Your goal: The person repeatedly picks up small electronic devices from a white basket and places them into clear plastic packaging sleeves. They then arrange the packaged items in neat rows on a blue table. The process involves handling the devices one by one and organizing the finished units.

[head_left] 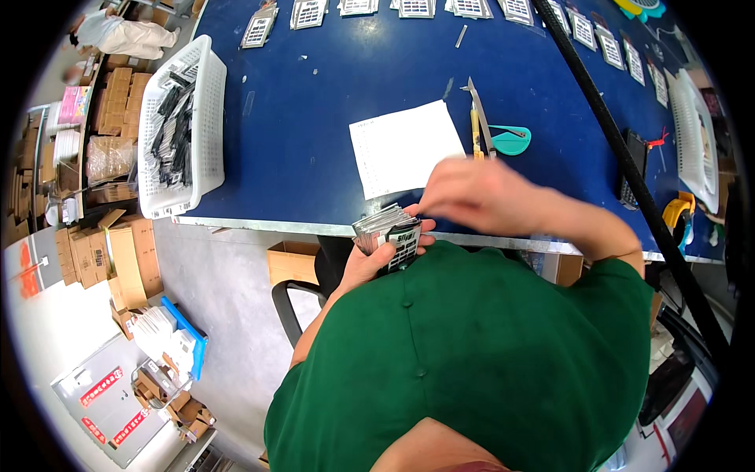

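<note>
My left hand grips a fanned stack of thin plastic-sleeved packets at the table's near edge, its thumb across the front one. The front packet has a white label with dark printed rows. Just above and to the right, my right hand is blurred, its fingers bent towards the stack. I cannot tell whether anything is between them. Past the hands lies a white paper sheet with faint printing. To its right are a yellow-handled tool, a long metal blade and a teal plastic cutter.
A white plastic basket of similar packets stands at the blue table's left end. Several labelled packet piles line the far side. A black keypad device and another basket are rightward. A black bar crosses the view.
</note>
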